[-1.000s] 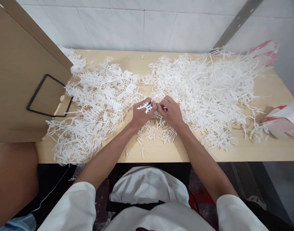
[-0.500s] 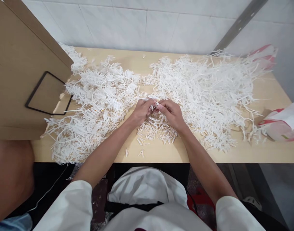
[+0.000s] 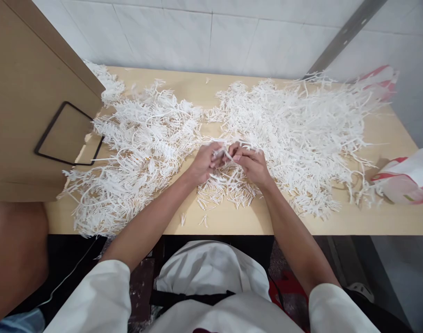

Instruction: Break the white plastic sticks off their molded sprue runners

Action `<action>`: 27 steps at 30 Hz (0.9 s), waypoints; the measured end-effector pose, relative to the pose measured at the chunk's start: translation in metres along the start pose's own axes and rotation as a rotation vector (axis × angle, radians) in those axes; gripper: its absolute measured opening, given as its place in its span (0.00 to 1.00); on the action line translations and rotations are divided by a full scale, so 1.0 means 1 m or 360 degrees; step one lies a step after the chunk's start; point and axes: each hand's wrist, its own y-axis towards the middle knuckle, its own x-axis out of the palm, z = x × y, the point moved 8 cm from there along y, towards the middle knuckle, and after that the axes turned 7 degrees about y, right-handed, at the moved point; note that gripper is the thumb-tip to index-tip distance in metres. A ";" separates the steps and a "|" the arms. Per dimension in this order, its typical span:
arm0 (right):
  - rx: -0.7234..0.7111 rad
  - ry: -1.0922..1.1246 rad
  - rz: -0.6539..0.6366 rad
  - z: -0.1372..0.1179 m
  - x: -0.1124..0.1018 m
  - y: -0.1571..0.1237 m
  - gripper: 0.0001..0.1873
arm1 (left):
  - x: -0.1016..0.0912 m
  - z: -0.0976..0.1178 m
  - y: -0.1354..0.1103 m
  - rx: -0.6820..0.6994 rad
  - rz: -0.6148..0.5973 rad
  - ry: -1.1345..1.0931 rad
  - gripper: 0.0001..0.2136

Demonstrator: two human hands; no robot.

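Observation:
Over the middle of the table, my left hand [image 3: 205,163] is closed around a thin white branched strand [image 3: 228,153], partly blurred by motion. Close beside it, my right hand [image 3: 253,165] pinches the same white material between thumb and fingers. Small white forked pieces [image 3: 228,187] lie on the table under and in front of both hands. To the left spreads a heap of white branched strands [image 3: 145,138]; a larger, more tangled heap [image 3: 294,134] lies to the right. What the strands are made of I cannot tell.
A cardboard panel [image 3: 31,101] with a black rectangular frame [image 3: 70,134] stands at the left. Red-and-white bags [image 3: 408,178] sit at the right end. A tiled wall [image 3: 183,37] backs the table [image 3: 225,222]. Another person's limb [image 3: 17,254] shows at lower left.
My hands have moved slightly apart, the right one shifting right. The white strand between them now shows more and is blurred. The heaps look the same.

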 end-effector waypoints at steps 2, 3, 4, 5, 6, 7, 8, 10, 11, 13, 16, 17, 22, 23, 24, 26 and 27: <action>-0.0024 -0.0067 -0.0006 -0.002 0.001 0.000 0.16 | -0.010 0.007 0.002 0.0089 0.0081 -0.0046 0.24; -0.0022 -0.0127 -0.0016 -0.002 0.002 0.001 0.15 | -0.016 0.011 0.002 0.0154 0.0161 -0.0050 0.23; -0.0016 -0.0182 -0.0022 -0.002 0.003 0.001 0.13 | -0.021 0.013 0.002 0.0186 0.0228 -0.0026 0.21; -0.0014 -0.0211 -0.0020 -0.001 0.004 0.002 0.10 | -0.021 0.013 0.002 0.0187 0.0238 -0.0004 0.18; -0.0021 -0.0211 0.0005 -0.001 0.004 0.003 0.09 | -0.020 0.012 0.002 0.0187 0.0242 0.0017 0.15; -0.0040 -0.0200 0.0058 -0.002 0.002 0.003 0.09 | -0.018 0.011 0.002 0.0185 0.0231 0.0032 0.14; -0.0064 -0.0196 0.0135 -0.002 -0.001 0.003 0.10 | -0.015 0.010 0.002 0.0186 0.0221 0.0037 0.13; -0.0090 -0.0253 0.0281 -0.003 -0.006 0.003 0.15 | -0.011 0.008 0.001 0.0185 0.0236 0.0026 0.12; -0.0079 -0.0312 0.0312 -0.002 -0.007 0.004 0.17 | -0.010 0.006 0.001 0.0173 0.0248 0.0020 0.12; -0.0041 -0.0441 0.0297 0.000 -0.006 0.005 0.16 | -0.008 0.001 0.001 0.0132 0.0236 0.0031 0.13; -0.0081 -0.0650 0.0249 0.001 -0.004 0.005 0.13 | -0.007 -0.001 0.001 0.0155 0.0198 0.0132 0.11; -0.0136 -0.0748 0.0261 -0.001 -0.005 0.005 0.12 | -0.007 0.002 0.001 0.0206 0.0212 0.0200 0.11; -0.0237 -0.1215 0.0304 0.001 -0.009 0.004 0.09 | -0.008 0.024 -0.010 0.0570 0.0433 0.0859 0.13; -0.0220 -0.1269 0.0286 0.004 -0.008 0.005 0.08 | -0.005 0.027 -0.012 0.0629 0.0465 0.0986 0.14; -0.0210 -0.1319 0.0262 0.005 -0.007 0.006 0.07 | -0.003 0.030 -0.014 0.0684 0.0487 0.1082 0.15; -0.0216 -0.1420 0.0227 0.005 -0.002 0.006 0.06 | 0.000 0.032 -0.016 0.0766 0.0512 0.1199 0.15; -0.0221 -0.1469 0.0231 0.004 0.000 0.005 0.06 | -0.001 0.033 -0.016 0.0787 0.0544 0.1235 0.14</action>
